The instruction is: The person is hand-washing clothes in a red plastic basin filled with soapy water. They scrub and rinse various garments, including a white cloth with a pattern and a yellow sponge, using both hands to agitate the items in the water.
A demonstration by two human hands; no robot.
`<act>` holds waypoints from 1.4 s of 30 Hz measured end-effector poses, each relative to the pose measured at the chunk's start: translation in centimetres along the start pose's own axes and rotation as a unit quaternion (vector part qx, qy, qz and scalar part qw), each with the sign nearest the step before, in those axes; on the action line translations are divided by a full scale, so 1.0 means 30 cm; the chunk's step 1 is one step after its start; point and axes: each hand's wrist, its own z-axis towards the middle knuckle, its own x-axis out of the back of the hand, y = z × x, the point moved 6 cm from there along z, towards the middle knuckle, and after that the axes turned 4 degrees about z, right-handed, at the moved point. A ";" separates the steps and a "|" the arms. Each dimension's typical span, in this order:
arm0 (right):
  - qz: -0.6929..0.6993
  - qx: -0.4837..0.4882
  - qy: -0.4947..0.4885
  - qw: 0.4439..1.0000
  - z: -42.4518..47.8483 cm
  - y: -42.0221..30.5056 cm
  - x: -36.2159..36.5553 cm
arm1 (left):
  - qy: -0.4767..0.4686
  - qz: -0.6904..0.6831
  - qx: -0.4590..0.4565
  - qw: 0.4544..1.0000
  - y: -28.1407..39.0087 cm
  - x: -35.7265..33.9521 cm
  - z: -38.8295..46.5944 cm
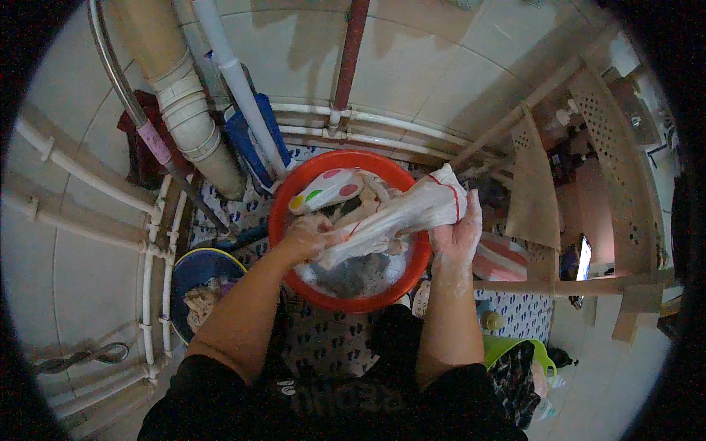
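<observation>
A wet white cloth with thin red stripes (405,209) is stretched slantwise over a red plastic basin (353,305). My left hand (311,237) grips its lower left end, near the basin's left side. At its upper right end, my right hand (459,231) holds the cloth from beneath, palm up, beyond the basin's right rim; some fingers are hidden behind the fabric. Foam clings to both hands. In the basin are greyish soapy water (353,275), pale wet fabric, and a white item with coloured dots (328,190) along the far left side.
At left stands a dark blue bucket with a yellow rim (205,258), holding cloths. Behind it are a thick drainpipe (190,110) and a blue plastic thing (242,143). White pipes (380,120) line the wall. A wooden rack (529,187) and green basket (515,343) stand at right.
</observation>
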 end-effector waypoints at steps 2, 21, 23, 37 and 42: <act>-0.013 -0.007 -0.032 0.999 0.009 0.013 0.010 | -0.124 -0.150 0.024 0.981 -0.023 -0.083 -0.001; -0.095 -0.030 -0.074 0.992 -0.015 0.103 0.014 | 0.041 -0.754 -0.112 0.646 0.198 0.002 -0.047; -0.094 -0.024 -0.087 0.991 -0.015 0.105 0.011 | 0.071 -0.763 -0.134 0.629 0.239 0.055 -0.090; -0.373 -0.091 -0.183 0.905 -0.119 0.259 -0.087 | 0.164 -0.507 0.036 0.846 0.283 0.092 -0.182; -0.621 0.011 -0.268 0.737 -0.149 0.296 -0.138 | 0.073 -0.594 -0.022 0.801 0.202 0.024 -0.083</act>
